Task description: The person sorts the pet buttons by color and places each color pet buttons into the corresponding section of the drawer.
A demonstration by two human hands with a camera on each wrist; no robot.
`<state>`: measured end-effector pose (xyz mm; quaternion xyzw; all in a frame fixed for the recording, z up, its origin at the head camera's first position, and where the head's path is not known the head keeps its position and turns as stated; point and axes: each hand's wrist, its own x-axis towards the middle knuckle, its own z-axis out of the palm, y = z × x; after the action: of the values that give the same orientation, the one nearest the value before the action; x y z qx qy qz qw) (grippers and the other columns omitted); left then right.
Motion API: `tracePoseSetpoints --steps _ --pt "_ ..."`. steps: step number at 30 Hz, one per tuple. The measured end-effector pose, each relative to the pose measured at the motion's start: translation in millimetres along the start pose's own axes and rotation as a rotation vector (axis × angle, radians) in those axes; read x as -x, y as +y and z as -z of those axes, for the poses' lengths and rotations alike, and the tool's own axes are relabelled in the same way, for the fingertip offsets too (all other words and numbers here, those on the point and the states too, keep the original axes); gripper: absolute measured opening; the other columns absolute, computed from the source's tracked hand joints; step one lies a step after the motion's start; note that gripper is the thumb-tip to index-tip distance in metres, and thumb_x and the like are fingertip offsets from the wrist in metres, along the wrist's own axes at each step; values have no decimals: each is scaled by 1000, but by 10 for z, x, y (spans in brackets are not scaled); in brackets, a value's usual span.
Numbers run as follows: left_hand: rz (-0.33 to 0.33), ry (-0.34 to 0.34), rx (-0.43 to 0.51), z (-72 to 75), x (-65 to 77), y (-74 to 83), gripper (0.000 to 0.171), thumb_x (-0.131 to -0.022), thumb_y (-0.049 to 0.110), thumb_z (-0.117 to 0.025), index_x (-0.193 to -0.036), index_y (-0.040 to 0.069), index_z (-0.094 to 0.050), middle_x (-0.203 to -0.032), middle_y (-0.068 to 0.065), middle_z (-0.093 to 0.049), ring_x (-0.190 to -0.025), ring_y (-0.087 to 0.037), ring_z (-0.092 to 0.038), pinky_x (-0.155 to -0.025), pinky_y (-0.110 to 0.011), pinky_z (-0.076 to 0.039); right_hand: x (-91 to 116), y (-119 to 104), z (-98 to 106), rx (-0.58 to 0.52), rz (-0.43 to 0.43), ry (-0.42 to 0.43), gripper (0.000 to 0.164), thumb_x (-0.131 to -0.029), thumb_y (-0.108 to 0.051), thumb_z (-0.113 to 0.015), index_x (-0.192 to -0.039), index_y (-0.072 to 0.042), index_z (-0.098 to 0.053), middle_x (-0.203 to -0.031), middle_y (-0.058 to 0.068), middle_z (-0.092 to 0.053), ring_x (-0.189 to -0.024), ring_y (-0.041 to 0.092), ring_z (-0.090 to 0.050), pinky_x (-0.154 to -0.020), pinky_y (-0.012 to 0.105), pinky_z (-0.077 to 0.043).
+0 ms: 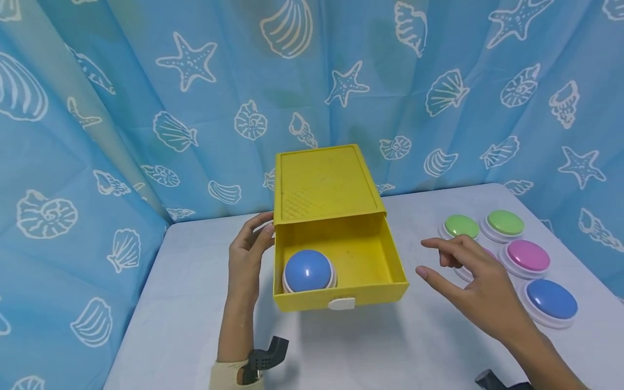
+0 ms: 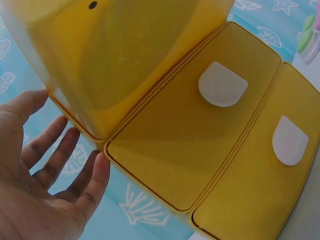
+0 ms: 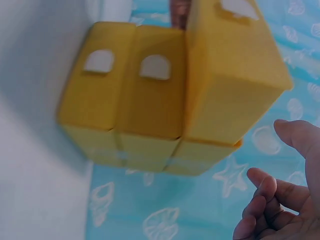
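Note:
A yellow drawer box (image 1: 324,184) stands on the table, its top drawer (image 1: 363,254) pulled out toward me. Inside that drawer, at the front left corner, sits a blue push light (image 1: 307,271) with a white rim. My left hand (image 1: 247,254) touches the left side of the box with its fingertips, fingers spread and slightly bent in the left wrist view. To the right of the drawer my right hand (image 1: 480,287) hovers holding nothing, thumb and index finger apart. Two lower drawers with white tabs (image 2: 222,85) are closed.
On the right of the white table (image 1: 195,303) lie several round push lights with white rims: green (image 1: 506,222), pink (image 1: 528,254) and blue (image 1: 552,298). Another pink one is partly hidden behind my right hand. A blue shell-patterned curtain (image 1: 214,108) hangs behind and beside the table.

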<state>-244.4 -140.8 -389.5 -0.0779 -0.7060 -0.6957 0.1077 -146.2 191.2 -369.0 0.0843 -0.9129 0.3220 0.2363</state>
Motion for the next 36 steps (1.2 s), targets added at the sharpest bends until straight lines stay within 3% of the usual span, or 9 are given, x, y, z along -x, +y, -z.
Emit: tracePoseSetpoints --steps 7,13,19,25,32,36 --pt "16 7 -8 -1 -4 -4 37 -87 39 -60 -120 22 -58 -122 5 -56 -110 -13 -54 -94 -38 -44 134 259 25 47 -139 -36 44 -76 -42 -73 -116 -29 -61 -84 -9 -44 -81 5 -40 -66 5 -40" --pt "32 24 -31 -2 37 17 39 -88 38 -59 -122 19 -57 -122 5 -56 -110 -14 -54 -94 -38 -44 241 467 54 88 -178 -48 46 -75 -42 -73 -116 -25 -61 -85 -8 -42 -81 7 -39 -63 5 -38" --pt "32 26 -45 11 -22 -104 38 -86 43 -60 -121 27 -58 -123 8 -55 -110 -11 -53 -96 -37 -42 390 785 109 144 -207 -58 48 -74 -41 -74 -116 -21 -61 -85 -4 -38 -80 9 -33 -52 16 -34" --pt "10 12 -17 16 -57 -162 39 -86 44 -60 -120 26 -59 -123 7 -55 -110 -13 -54 -94 -40 -44 535 1073 199 193 -247 -52 53 -73 -41 -75 -117 -16 -60 -86 0 -38 -78 13 -32 -46 19 -33" --pt "20 26 -37 16 -15 -125 39 -85 45 -61 -120 27 -58 -123 8 -55 -110 -12 -53 -96 -37 -42 675 1336 276 251 -245 9 62 -68 -36 -80 -118 -6 -58 -84 2 -39 -79 16 -33 -54 24 -28" --pt "17 19 -35 -6 23 -9 37 -87 42 -60 -120 26 -59 -123 6 -55 -111 -13 -53 -95 -37 -43 764 1480 320 316 -337 -23 68 -71 -40 -77 -122 -1 -54 -86 10 -42 -81 27 -37 -61 36 -31"
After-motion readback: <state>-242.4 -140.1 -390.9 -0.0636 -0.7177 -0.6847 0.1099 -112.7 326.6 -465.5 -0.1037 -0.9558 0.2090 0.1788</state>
